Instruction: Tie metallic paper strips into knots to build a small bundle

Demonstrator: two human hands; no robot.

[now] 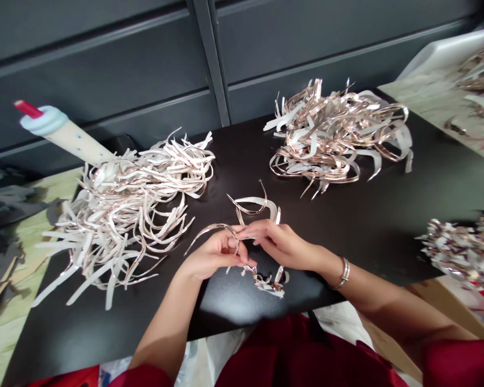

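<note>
Apparently, the left hand (215,252) and right hand (278,244) both pinch one coppery foil strip (207,230)

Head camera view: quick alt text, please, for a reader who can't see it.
The left hand pinches a thin curled rose-gold metallic strip, with the right hand, wearing a silver bangle, against it above a black tabletop. A pale heap of white-and-rose-gold strips lies to the left, a shinier heap of strips behind.

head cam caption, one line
Left hand and right hand handle rose-gold foil strips above a black table, beside shredded foil piles
</note>
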